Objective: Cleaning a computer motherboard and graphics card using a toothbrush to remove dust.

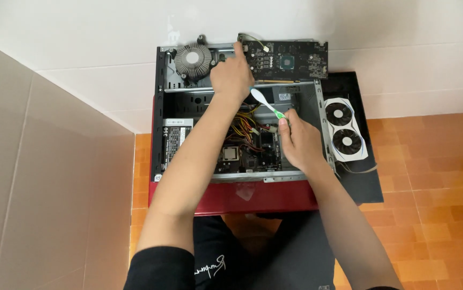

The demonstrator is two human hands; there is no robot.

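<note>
Circuit board and toothbrush over an open computer case

Circuit board [288,60], dark, with a square chip near its middle, lying across the far top edge of the open computer case [159,107], close to the white wall. Steadied at its left end by the left hand [232,76], with the index finger stretched up along the board's corner and the other fingers curled near the edge (whether these fingers really pinch the board or only press on it, cannot tell). Right hand [301,142] closed around the green and white toothbrush [266,103], gripping it at the handle end between thumb and fingers. Brush head pointing up and to the left, just below the left hand and near the lower edge of the board; contact with the board not clear.

Inside the case, below both hands: bundle of coloured cables [245,131], a motherboard [247,156] with a square socket, and a power supply [175,137] with a label at the left. Round metal heatsink [193,60] resting at the far left corner of the case, just beside the left hand. White cooler with two fans [345,134] lying to the right of the case on a black panel [368,177]. Case standing on a red base [253,198] over an orange tiled floor [435,161].
</note>
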